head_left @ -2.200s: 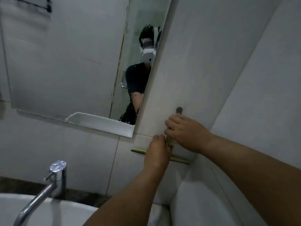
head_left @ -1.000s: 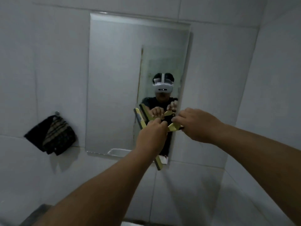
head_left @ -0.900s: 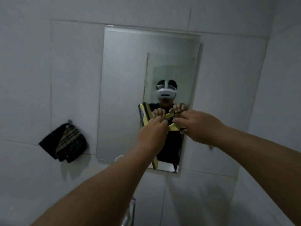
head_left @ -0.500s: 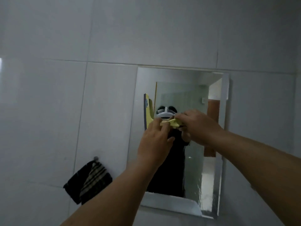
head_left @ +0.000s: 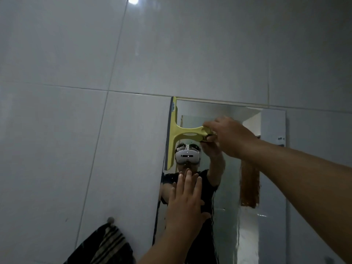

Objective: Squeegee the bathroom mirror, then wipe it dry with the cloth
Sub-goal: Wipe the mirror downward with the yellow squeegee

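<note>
The rectangular mirror point(head_left: 228, 187) hangs on the white tiled wall, streaked with water low down. A yellow squeegee point(head_left: 174, 134) lies against the mirror's top left corner, its blade running vertically along the left edge. My right hand point(head_left: 228, 138) grips the end of its handle. My left hand point(head_left: 185, 199) is lower, in front of the mirror, fingers spread and holding nothing. A dark striped cloth point(head_left: 102, 244) hangs from a wall hook left of the mirror, at the bottom of view.
White tiled wall point(head_left: 76, 130) surrounds the mirror, with a light reflection at the top. The wall hook point(head_left: 110, 219) sits above the cloth. The mirror reflects a person wearing a headset.
The view has tilted up. My left hand has let go of the squeegee and dropped lower, fingers spread. My right hand has carried the squeegee to the mirror's top left corner.
</note>
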